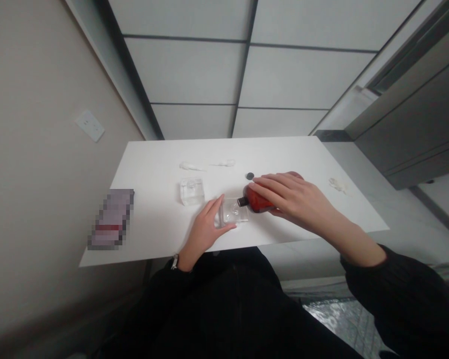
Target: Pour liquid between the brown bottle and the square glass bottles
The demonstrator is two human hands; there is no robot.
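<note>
My right hand (284, 196) is wrapped over a red bottle (260, 198) with a black neck. The bottle lies tilted on its side in the air, its mouth pointing left over a clear square container (235, 211). With thumb and fingers on its left side, my left hand (206, 223) grips this container on the table. A second clear square container (192, 191) stands just to the left. Behind the bottle lies a small black cap (250, 176). Whether liquid leaves the bottle's mouth I cannot make out.
Two clear droppers, one on the left (190, 166) and one on the right (223, 163), lie toward the back of the white table (157, 154). A blurred-out pinkish object (112, 218) rests at the left edge. Something crumpled and whitish (337, 185) lies at the right.
</note>
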